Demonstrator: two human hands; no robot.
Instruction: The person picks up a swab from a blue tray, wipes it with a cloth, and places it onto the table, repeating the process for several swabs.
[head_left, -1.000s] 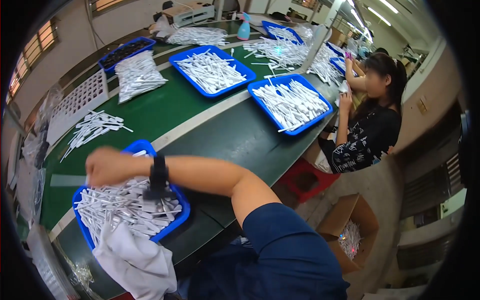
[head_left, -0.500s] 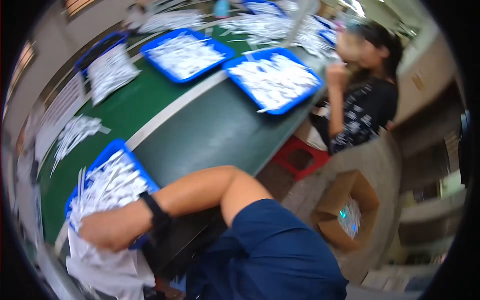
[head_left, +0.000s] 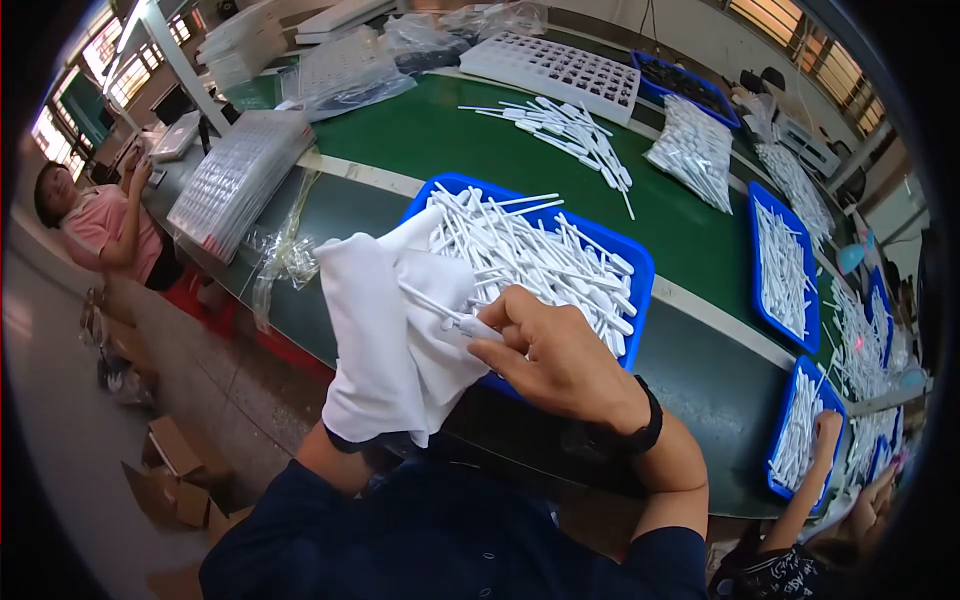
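Observation:
My right hand (head_left: 560,360), with a black watch on its wrist, pinches a thin white plastic piece (head_left: 465,323) and presses it against a white cloth (head_left: 385,340). My left hand is hidden under that cloth, which is draped over it and bunched up; only the dark sleeve shows below. Both hands are at the near edge of a blue tray (head_left: 625,255) heaped with several of the same white plastic pieces (head_left: 530,255).
The tray stands on a green table (head_left: 440,140). Beyond it lie a loose pile of white pieces (head_left: 575,130), white grid trays (head_left: 560,65) and clear blister trays (head_left: 235,175). More blue trays (head_left: 785,265) run to the right. A person in pink (head_left: 100,220) sits left; another person's arm (head_left: 805,480) reaches in lower right. Cardboard boxes (head_left: 170,470) lie on the floor.
The view has swung from the right of the table to the left. My right hand has come back from the tray and now holds a white piece against the cloth.

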